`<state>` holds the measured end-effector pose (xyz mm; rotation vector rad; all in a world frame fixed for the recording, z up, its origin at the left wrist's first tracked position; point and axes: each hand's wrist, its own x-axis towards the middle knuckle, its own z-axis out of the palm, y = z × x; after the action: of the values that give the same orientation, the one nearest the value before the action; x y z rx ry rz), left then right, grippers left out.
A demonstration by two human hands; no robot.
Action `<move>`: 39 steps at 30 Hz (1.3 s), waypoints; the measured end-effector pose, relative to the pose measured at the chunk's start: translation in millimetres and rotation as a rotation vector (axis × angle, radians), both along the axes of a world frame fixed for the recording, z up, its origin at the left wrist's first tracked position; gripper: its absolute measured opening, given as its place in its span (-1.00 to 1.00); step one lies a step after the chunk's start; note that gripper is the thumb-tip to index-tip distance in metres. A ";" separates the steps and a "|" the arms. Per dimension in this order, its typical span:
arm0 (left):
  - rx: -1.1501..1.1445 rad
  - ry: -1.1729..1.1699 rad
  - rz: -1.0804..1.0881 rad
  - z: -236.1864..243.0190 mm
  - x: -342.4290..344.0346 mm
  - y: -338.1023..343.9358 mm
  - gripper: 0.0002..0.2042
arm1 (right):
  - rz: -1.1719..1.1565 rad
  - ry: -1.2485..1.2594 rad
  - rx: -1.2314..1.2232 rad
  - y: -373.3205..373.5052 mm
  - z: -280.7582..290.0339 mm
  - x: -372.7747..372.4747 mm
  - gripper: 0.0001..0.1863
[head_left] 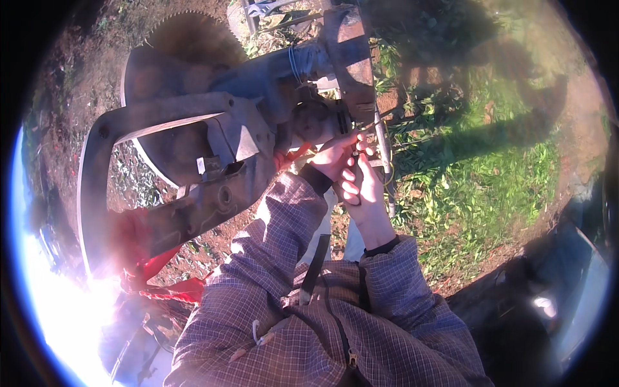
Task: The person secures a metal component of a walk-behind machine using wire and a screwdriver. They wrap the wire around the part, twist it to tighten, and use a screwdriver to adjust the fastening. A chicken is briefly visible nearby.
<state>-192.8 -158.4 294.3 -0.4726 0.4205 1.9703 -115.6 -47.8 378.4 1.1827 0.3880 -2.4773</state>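
Observation:
My two hands are close together at the right end of a dark, worn machine (258,80) that carries a toothed circular saw blade (200,39). My left hand (332,158) is closed, its fingers bent toward the machine's edge; whatever they grip is hidden. Just to its right, my right hand (367,187) is turned partly palm up with the fingers curled. Something small and dark shows between those fingers, too little of it to name. A round dark housing (311,121) sits right behind my left hand. Thin wire (294,63) is wound around the machine's body above.
A heavy metal frame (93,174) loops out to the left, with red cloth (177,290) hanging near its lower end. Metal bars (382,145) stand along the machine's right side. Green plants (477,187) cover the ground to the right. Strong glare washes out the lower left.

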 end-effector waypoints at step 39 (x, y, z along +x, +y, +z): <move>-0.188 0.155 0.042 -2.3 -5.1 18.4 -0.69 | 0.702 0.216 1.613 -9.7 5.0 -1.5 -0.65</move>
<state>-197.9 -140.0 292.0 -0.4508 0.7036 2.0251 -117.1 -57.5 383.4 0.8071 2.5534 -1.3245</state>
